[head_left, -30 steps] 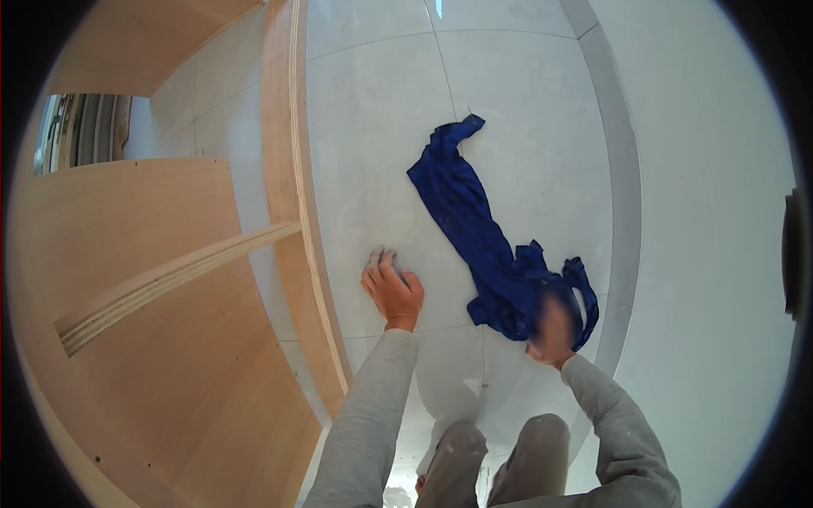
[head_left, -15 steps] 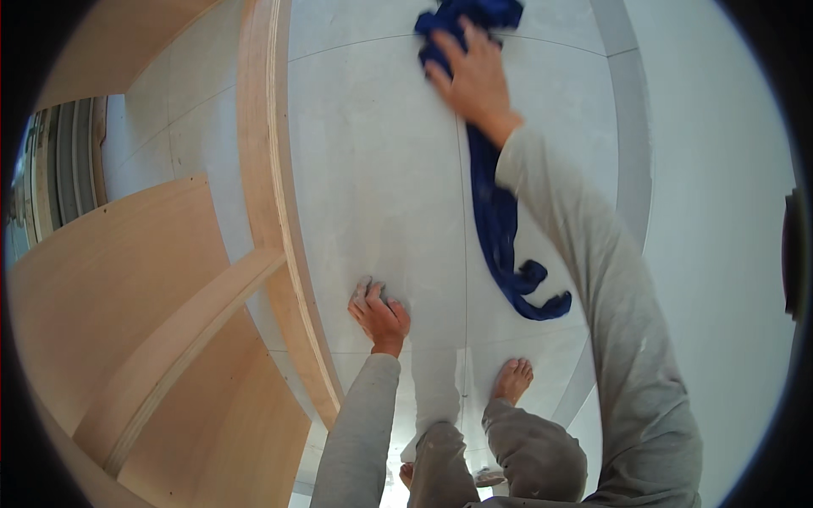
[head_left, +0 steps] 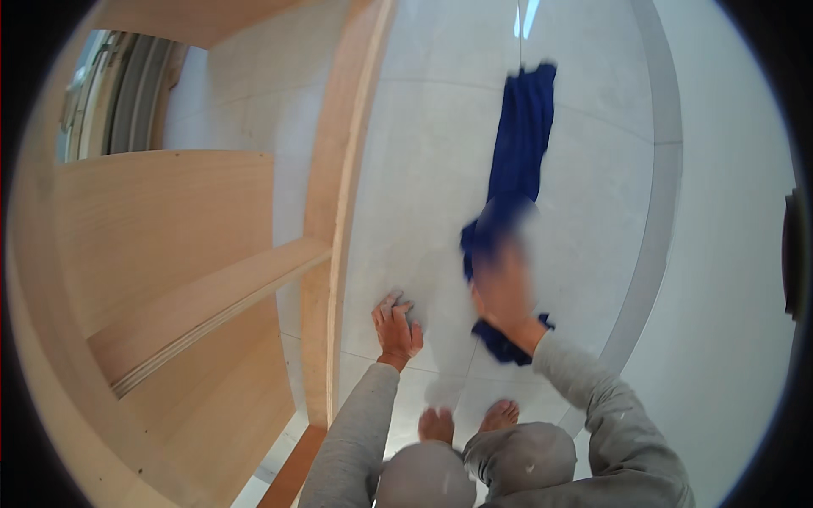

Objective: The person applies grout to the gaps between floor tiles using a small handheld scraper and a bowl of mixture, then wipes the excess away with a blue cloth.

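My right hand, smeared by motion, presses on a dark blue cloth lying on the pale tiled floor. One long end of the cloth stretches away from the hand, and a crumpled end shows beside the wrist. The right fingers are too blurred to make out singly. Lower and to the left, my left hand rests on the tiles with its fingers apart and slightly bent, greyish at the tips. It appears to hold nothing.
A plywood frame with a crosspiece and panels stands along the left. At the right, a grey border strip meets a white wall. My bare feet and bent knees are close below the hands.
My right hand has come from the far end toward me, and the cloth's crumpled part came with it, its long end now trailing away. My left hand stays on the floor. The view has shifted.
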Motion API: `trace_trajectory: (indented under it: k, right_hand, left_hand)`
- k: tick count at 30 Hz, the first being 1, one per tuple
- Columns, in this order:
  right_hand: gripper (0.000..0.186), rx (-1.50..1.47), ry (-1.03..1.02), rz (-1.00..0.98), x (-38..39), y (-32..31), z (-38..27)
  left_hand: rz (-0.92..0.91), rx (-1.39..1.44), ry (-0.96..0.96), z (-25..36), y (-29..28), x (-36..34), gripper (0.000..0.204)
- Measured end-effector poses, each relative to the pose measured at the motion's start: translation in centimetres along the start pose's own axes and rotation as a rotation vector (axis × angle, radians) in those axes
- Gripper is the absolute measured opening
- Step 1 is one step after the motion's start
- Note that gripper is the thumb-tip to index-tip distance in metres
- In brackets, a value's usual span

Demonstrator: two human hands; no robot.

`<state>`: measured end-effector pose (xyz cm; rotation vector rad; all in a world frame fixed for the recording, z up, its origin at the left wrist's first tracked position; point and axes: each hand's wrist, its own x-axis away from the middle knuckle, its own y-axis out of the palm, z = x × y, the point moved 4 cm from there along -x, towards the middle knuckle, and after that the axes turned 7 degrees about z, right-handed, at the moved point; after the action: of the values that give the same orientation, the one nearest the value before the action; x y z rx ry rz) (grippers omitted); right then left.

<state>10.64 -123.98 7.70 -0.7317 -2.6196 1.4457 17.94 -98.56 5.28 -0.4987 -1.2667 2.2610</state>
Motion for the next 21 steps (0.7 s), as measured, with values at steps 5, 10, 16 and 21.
trace_trajectory:
  k: [5,10,16,21]
  right_hand:
    - [0.048,-0.060,-0.246,-0.027,-9.4,3.2,-2.0]
    - [0.050,-0.193,-0.145,0.295,-35.2,6.1,5.6]
    - [0.051,-0.002,-0.055,0.331,-32.8,3.2,9.2]
    - [0.051,0.167,0.066,0.294,-14.0,-2.8,10.5]
  left_hand:
    - [-0.010,0.208,0.023,-0.7,-2.2,-1.6,0.043]
    - [0.218,0.370,-0.183,2.3,2.4,-10.5,0.039]
    - [0.333,0.268,-0.256,2.6,2.9,-17.0,0.036]
    - [0.054,0.527,-0.295,6.9,5.1,-19.1,0.033]
